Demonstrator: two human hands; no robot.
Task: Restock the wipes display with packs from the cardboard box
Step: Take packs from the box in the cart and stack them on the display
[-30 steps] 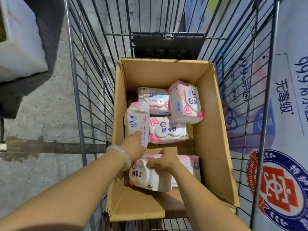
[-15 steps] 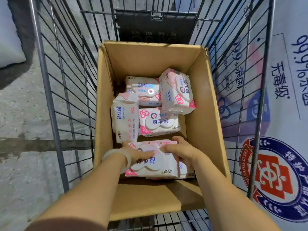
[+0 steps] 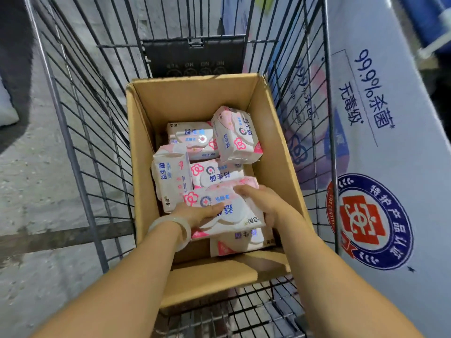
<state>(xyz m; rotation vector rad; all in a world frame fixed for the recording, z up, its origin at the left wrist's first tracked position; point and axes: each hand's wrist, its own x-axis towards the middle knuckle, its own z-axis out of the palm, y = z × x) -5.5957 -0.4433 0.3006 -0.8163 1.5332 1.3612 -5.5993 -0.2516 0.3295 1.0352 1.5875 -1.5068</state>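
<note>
Hands: our left hand and right hand grip one wipes pack.
Around: cardboard box, wire cart.
Writing: display panel reads "99.9%".

Wipes pack now off another pack

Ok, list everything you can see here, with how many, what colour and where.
cardboard box: one, brown, open, inside the cart
wipes packs: at least six, white and pink, in the box
held pack: one, white and pink, near end of the box, on another pack
wire cart: one, grey metal, around the box
printed carton: one, white with blue and red print, right of the cart
bracelet: one, pale, left wrist
left hand: grips the held pack
right hand: grips the held pack
</note>
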